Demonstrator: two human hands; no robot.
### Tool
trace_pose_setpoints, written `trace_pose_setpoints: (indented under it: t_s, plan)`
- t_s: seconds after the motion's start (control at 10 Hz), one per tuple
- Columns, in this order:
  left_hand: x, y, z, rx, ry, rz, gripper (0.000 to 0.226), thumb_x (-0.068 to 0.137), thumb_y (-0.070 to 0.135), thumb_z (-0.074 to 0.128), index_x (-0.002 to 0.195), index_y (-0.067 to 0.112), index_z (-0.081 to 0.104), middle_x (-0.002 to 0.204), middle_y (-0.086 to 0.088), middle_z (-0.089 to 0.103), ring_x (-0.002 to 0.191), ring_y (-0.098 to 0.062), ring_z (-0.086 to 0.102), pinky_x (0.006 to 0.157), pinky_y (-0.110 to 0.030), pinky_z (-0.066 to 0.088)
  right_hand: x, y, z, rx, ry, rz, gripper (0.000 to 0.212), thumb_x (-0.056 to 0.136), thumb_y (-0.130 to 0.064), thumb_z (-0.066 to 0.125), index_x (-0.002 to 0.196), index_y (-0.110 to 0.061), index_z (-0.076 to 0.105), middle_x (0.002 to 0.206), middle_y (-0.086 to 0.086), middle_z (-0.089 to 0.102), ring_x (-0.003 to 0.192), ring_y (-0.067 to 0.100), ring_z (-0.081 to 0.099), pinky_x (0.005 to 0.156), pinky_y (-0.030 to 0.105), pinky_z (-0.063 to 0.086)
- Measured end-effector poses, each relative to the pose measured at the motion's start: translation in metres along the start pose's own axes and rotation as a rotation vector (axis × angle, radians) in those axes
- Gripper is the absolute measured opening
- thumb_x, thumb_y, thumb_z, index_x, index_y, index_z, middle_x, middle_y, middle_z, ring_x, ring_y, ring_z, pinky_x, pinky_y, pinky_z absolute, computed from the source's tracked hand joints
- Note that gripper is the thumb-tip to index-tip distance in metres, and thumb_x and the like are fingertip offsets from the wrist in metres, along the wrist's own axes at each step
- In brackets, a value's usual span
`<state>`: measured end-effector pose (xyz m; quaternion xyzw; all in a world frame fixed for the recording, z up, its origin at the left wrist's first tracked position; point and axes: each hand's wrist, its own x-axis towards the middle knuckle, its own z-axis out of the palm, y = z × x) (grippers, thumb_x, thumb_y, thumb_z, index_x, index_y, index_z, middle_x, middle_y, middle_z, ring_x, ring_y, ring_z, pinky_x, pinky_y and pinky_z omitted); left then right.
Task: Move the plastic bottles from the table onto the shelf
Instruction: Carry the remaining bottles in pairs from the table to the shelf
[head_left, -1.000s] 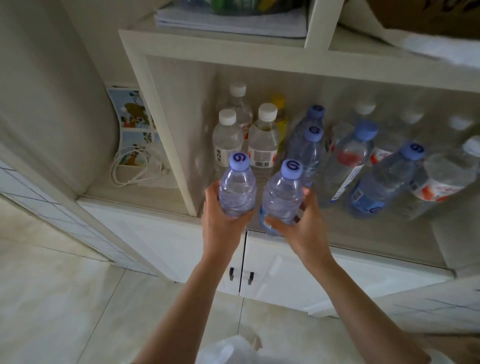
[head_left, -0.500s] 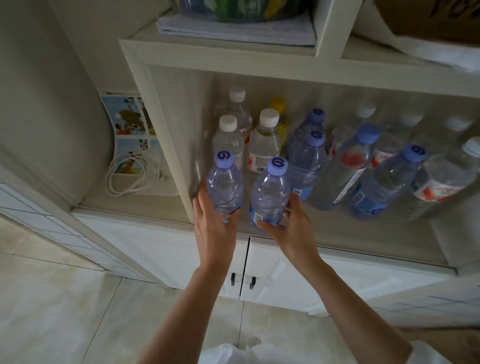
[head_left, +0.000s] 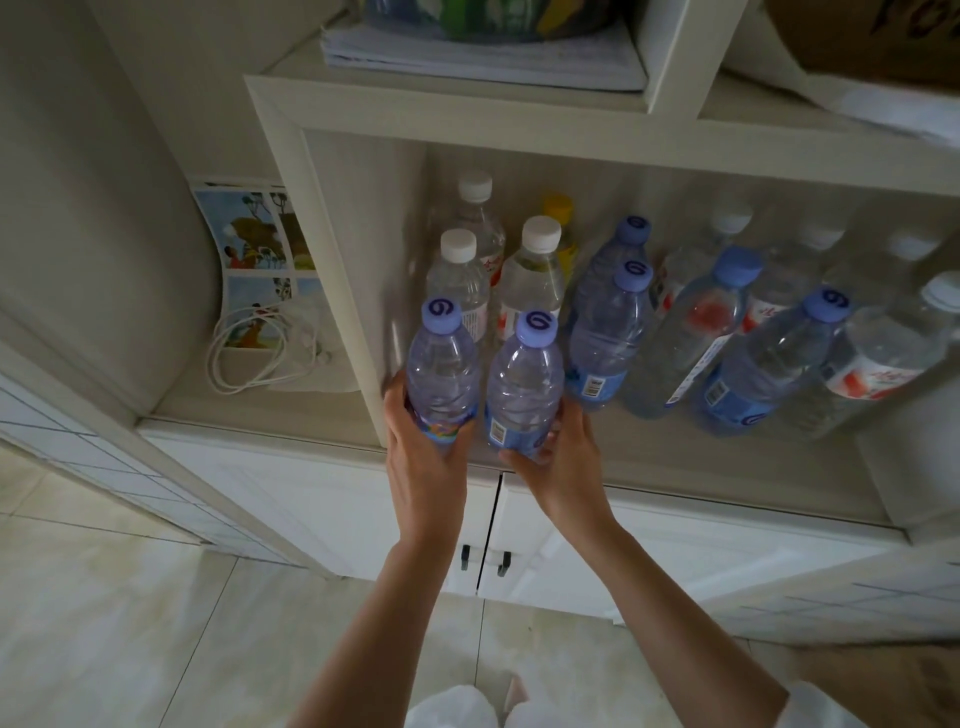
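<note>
Reaching forward from the lower edge of the view, both bare forearms are extended toward the shelf (head_left: 675, 467), converging slightly as they rise. The left hand (head_left: 423, 457) is wrapped around the lower body of the left bottle (head_left: 441, 374), with the thumb laid along the bottle's left side and the fingers curled behind it, so the grip is closed firmly on the label band. The right hand (head_left: 558, 457) is cupped under and around the base of the right bottle (head_left: 524, 384); its fingers are seen curling round the bottle's right side and its thumb at the front, the grip likewise closed on the bottle. Both wrists are held nearly straight, palms turned inward toward each other.

The two bottles are held upright and just beside each other, each topped by a purple cap, at the front left corner of the shelf compartment, close to the side panel (head_left: 337, 270). Whether their bases are resting on the shelf board cannot be told, since the hands cover them.

Behind them, white-capped bottles (head_left: 535, 270) are stood in a cluster, and further blue-capped bottles (head_left: 613, 332) are ranged to the right. A coiled white cable (head_left: 249, 353) is lying in the open nook left of the panel, and cabinet doors (head_left: 561, 540) are seen beneath the shelf.
</note>
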<state>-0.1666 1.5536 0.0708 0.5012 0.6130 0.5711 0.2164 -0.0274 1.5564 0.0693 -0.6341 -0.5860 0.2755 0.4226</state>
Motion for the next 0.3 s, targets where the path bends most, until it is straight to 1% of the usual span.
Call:
trace_pose_setpoints:
  t_s: [0.1, 0.2, 0.3]
  plan:
    - [-0.001, -0.007, 0.0, 0.004, -0.009, -0.008, 0.076, 0.078, 0.023, 0.08, 0.137, 0.027, 0.032, 0.135, 0.005, 0.053, 0.116, -0.016, 0.06, 0.087, -0.031, 0.054, -0.002, 0.004, -0.004, -0.051, -0.028, 0.05, 0.064, 0.069, -0.025, 0.084, 0.122, -0.014, 0.05, 0.113, 0.004, 0.059, 0.102, 0.021, 0.06, 0.079, 0.019, 0.045]
    - [-0.013, -0.021, -0.005, 0.067, -0.038, -0.004, 0.06, 0.085, 0.016, 0.073, 0.131, 0.022, 0.036, 0.129, 0.004, 0.056, 0.11, -0.017, 0.061, 0.086, -0.027, 0.05, -0.01, 0.007, -0.004, -0.066, -0.017, 0.043, 0.055, 0.073, -0.025, 0.08, 0.119, -0.013, 0.054, 0.107, -0.003, 0.055, 0.102, 0.02, 0.059, 0.084, 0.025, 0.05]
    - [-0.033, -0.034, -0.017, 0.095, -0.039, 0.007, 0.045, 0.088, 0.014, 0.068, 0.127, 0.018, 0.045, 0.123, 0.007, 0.055, 0.105, -0.012, 0.057, 0.087, -0.018, 0.045, -0.02, 0.008, -0.003, -0.087, 0.034, 0.056, 0.049, 0.08, -0.016, 0.074, 0.123, -0.011, 0.051, 0.112, -0.001, 0.05, 0.104, 0.022, 0.059, 0.09, 0.037, 0.053]
